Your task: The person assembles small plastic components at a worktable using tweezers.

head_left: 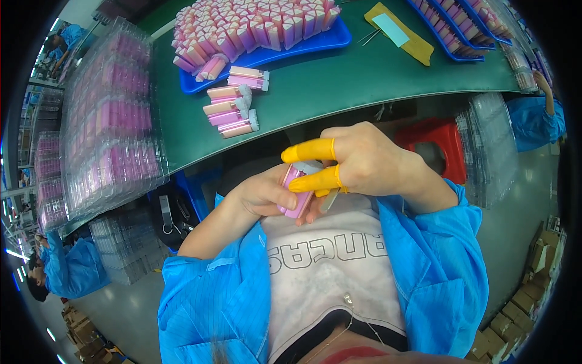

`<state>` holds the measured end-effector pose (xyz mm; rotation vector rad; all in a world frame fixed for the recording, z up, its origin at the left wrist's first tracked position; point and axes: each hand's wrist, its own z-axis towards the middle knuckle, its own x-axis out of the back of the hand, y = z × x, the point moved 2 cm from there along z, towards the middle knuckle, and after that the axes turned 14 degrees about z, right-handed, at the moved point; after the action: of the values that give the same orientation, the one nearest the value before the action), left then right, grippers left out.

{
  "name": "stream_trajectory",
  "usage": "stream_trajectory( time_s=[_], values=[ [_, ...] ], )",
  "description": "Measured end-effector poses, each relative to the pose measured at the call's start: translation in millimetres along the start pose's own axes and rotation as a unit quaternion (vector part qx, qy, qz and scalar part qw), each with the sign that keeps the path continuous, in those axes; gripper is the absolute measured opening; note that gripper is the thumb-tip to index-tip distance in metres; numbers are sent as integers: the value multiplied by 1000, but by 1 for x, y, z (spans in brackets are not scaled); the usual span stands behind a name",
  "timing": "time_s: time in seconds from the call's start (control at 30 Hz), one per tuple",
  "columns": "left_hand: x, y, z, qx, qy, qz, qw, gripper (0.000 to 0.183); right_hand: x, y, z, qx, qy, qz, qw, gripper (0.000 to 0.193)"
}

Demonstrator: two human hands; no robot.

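Note:
My left hand (267, 193) is closed round a small pink rectangular container (295, 203), held upright in front of my chest. A whitish, cloudy piece shows at its top, partly behind fingers. My right hand (357, 159) wears yellow finger covers and reaches over from the right. One covered finger lies across the container's face and another is beside its top. A thin flat greyish strip (329, 200), perhaps the end of a tool, sticks out below the right fingers. Just beyond my hands, several pink and cream containers (230, 109) with clear wrapping lie on the green table (303, 97).
A blue tray (273, 57) packed with pink containers stands at the back. Clear trays of pink pieces (115, 115) are stacked at left. A yellow cloth with a pale card (391, 30) and more blue trays (451, 36) are back right. A red stool (448, 148) stands below.

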<state>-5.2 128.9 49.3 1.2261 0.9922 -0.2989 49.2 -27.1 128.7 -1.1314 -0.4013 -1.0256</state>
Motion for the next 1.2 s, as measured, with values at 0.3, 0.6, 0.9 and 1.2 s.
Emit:
stream_trajectory(
  time_s=[0.3,0.6,0.9,1.2],
  values=[
    [-14,16,-4,-64,191,204,958,49,10,95,-22,-235,428,353,798,18],
    [-11,18,-15,-161,382,549,726,36,1,93,-5,-247,296,-111,916,21],
    [-17,27,-18,-207,443,592,641,34,4,77,-10,-335,296,77,891,20],
    [-16,33,-15,-276,404,726,483,30,1,64,-13,-268,417,214,842,24]
  ],
)
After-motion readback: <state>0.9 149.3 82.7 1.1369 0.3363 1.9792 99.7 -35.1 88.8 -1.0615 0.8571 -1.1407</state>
